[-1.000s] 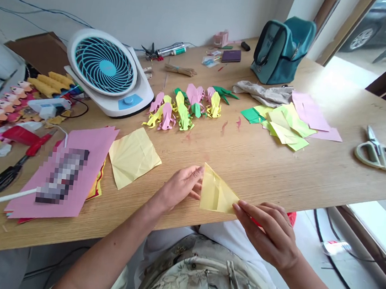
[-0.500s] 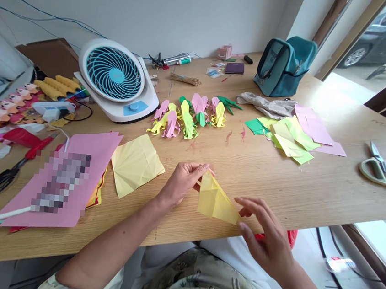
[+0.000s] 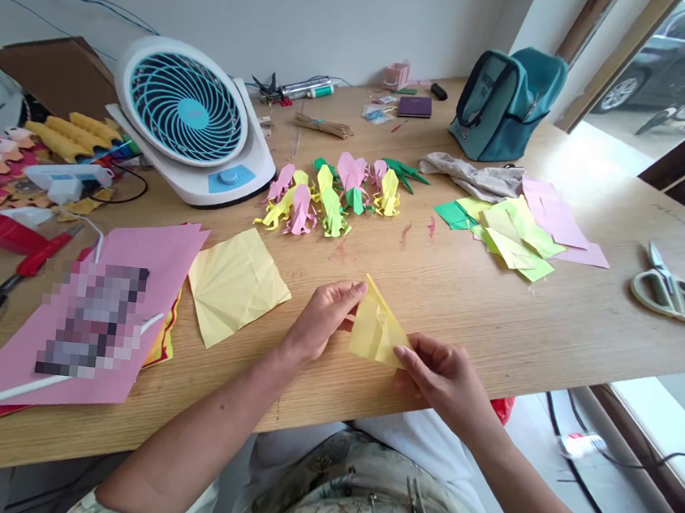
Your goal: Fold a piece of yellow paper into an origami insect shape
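A folded yellow paper [image 3: 377,325], roughly triangular with creases across it, is held up just above the front of the table. My left hand [image 3: 329,311] pinches its upper left corner between thumb and fingers. At its lower right corner my right hand [image 3: 437,371] grips it, thumb on top and the other fingers behind. To the left of my left hand lies a creased pale yellow sheet [image 3: 238,285], unfolded on the wood. Beyond my hands stand several folded paper figures [image 3: 331,202] in pink, yellow and green.
A white fan [image 3: 191,122] stands back left, near pink paper sheets [image 3: 152,257] and red-handled scissors [image 3: 42,258]. Loose coloured papers [image 3: 513,234], a grey cloth [image 3: 473,176], a teal bag [image 3: 505,106] and pale-handled scissors [image 3: 670,287] are on the right of the wooden table [image 3: 555,328].
My right hand has closed from loosely spread fingers into a grip on the yellow paper's lower right corner, moving slightly left and up. My left hand keeps its pinch. The view has shifted slightly.
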A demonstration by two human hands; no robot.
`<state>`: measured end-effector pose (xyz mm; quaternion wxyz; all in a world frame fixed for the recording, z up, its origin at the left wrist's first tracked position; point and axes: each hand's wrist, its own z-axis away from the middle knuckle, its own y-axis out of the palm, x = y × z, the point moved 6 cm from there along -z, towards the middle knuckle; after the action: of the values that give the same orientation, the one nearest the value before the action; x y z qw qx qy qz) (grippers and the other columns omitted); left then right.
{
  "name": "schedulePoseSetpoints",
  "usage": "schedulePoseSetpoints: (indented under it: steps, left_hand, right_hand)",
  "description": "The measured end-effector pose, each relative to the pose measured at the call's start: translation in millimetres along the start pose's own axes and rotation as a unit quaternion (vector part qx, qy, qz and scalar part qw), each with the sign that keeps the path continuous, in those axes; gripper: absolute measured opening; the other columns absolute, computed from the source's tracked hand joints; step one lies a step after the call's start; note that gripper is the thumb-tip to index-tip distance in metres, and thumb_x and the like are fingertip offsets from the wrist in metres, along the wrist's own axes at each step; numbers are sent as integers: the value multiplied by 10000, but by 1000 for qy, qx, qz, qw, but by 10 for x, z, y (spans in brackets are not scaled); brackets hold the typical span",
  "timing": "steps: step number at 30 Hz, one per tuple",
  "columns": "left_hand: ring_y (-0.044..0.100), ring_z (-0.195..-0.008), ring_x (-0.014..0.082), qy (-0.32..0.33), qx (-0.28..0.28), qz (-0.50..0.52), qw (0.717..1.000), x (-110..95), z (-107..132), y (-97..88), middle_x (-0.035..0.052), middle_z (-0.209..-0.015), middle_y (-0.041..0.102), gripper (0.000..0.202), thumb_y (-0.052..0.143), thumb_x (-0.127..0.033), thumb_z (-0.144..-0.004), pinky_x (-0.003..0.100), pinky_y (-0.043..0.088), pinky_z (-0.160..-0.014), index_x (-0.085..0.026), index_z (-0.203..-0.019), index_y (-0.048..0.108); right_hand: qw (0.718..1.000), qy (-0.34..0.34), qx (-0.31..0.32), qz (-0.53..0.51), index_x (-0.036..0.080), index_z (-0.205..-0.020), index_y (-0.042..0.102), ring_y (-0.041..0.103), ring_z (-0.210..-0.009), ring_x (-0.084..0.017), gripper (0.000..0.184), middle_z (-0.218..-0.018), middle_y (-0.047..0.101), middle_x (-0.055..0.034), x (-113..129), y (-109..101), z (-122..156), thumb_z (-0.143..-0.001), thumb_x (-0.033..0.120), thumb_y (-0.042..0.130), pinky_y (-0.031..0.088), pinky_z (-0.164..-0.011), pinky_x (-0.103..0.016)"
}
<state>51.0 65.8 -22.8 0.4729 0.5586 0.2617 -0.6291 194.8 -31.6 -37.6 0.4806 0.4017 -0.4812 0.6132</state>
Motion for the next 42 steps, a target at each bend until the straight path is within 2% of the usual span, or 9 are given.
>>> schedulePoseSetpoints:
  steps: [4, 7, 10, 13, 19, 30, 33, 37, 42]
  left_hand:
    - [590, -629, 99, -20, 22, 6, 1000, 62, 22, 51, -10, -696, 652, 402, 854, -467, -627, 195, 473, -618, -141, -763, 661]
    - [582, -611, 99, -17, -11, 17, 1000, 101, 13, 10, -9, -701, 661, 406, 857, -454, -624, 200, 461, -595, -135, -770, 653]
    - [573, -584, 92, 0, -33, 22, 999, 104, -5, -30, -14, -696, 661, 396, 852, -433, -641, 194, 456, -567, -135, -787, 636]
    - [603, -617, 98, 25, -50, 14, 998, 81, -16, -64, 1, -760, 696, 407, 848, -397, -660, 191, 477, -585, -135, -889, 639]
    - [646, -656, 123, 39, -56, -1, 998, 84, -23, -95, 17, -814, 716, 475, 832, -380, -689, 213, 503, -615, -145, -1033, 604]
    - [640, -644, 119, 56, -70, 8, 996, 56, -54, -147, -2, -789, 698, 471, 822, -371, -707, 217, 496, -619, -165, -1048, 571]
    - [627, -633, 118, 63, -69, -6, 996, 50, -59, -159, -20, -756, 671, 505, 825, -384, -708, 213, 484, -602, -172, -1079, 556]
    - [570, -578, 88, 83, -57, -42, 994, 17, -55, -170, -68, -672, 586, 492, 809, -400, -730, 185, 428, -567, -195, -1097, 554]
    - [484, -539, 60, 93, -42, -85, 991, -14, -42, -149, -98, -616, 474, 489, 805, -393, -743, 165, 364, -541, -195, -1113, 554]
  right_hand:
    - [998, 11, 2, -68, 156, -762, 657, 440, -474, -89, 444, -623, 655, -21, 9, -16, -19, -855, 588, 622, 321, -446, -220]
    - [995, 13, 31, -91, 147, -1042, 691, 510, -508, -98, 475, -718, 713, -38, 29, -11, -15, -869, 582, 609, 407, -492, -220]
    - [991, 4, 75, -113, 145, -1324, 568, 580, -589, -116, 585, -876, 755, -78, 28, 16, -10, -892, 536, 608, 493, -588, -245]
    - [985, -14, 112, -127, 156, -1433, 466, 640, -741, -148, 620, -1011, 753, -111, 9, 54, -10, -919, 476, 600, 535, -687, -277]
    - [985, -6, 111, -129, 158, -1476, 408, 653, -748, -154, 650, -1075, 743, -128, -31, 62, -5, -930, 460, 591, 565, -752, -334]
    - [983, -19, 128, -128, 162, -1496, 356, 675, -868, -176, 656, -1066, 735, -121, 6, 61, 14, -945, 448, 569, 551, -819, -344]
    - [979, -48, 154, -128, 197, -1520, 302, 657, -987, -193, 669, -1137, 705, -129, 11, 42, 32, -952, 436, 561, 541, -861, -359]
    - [964, -85, 216, -130, 276, -1558, 189, 634, -1004, -172, 768, -1254, 628, -113, 51, 23, 71, -931, 408, 613, 526, -848, -330]
    - [970, -78, 191, -132, 240, -1480, 357, 602, -956, -170, 590, -1100, 638, -73, 80, 19, 9, -958, 415, 566, 485, -792, -303]
